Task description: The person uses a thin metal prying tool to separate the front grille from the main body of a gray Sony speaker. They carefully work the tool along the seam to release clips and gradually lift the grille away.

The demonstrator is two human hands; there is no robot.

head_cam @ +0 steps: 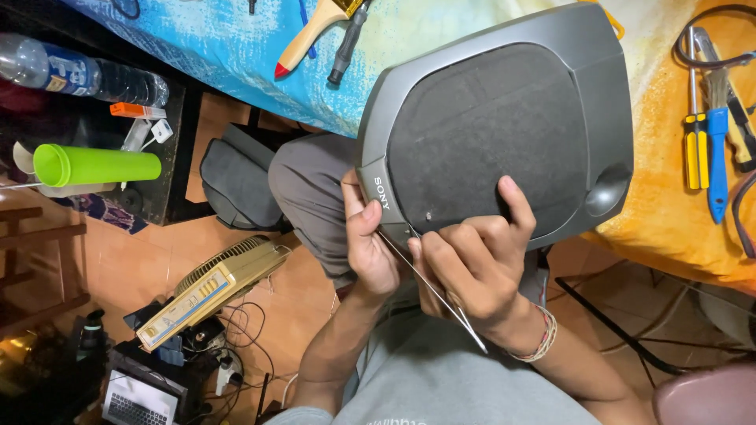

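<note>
Gripping the grey plastic speaker with dark cloth grille [504, 126] at its six o'clock edge, the left hand [368, 244] clamps the rim. The right hand [472, 264] pinches a thin metal rod [433, 290] closed between its fingers, thumb resting on the grille.

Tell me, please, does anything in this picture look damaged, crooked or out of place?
Mostly the speaker: it hangs over the table edge, propped on the person's lap, not lying flat. The right hand pushes a thin metal rod at its grille edge; the left hand steadies the corner. No damage shows.
</note>
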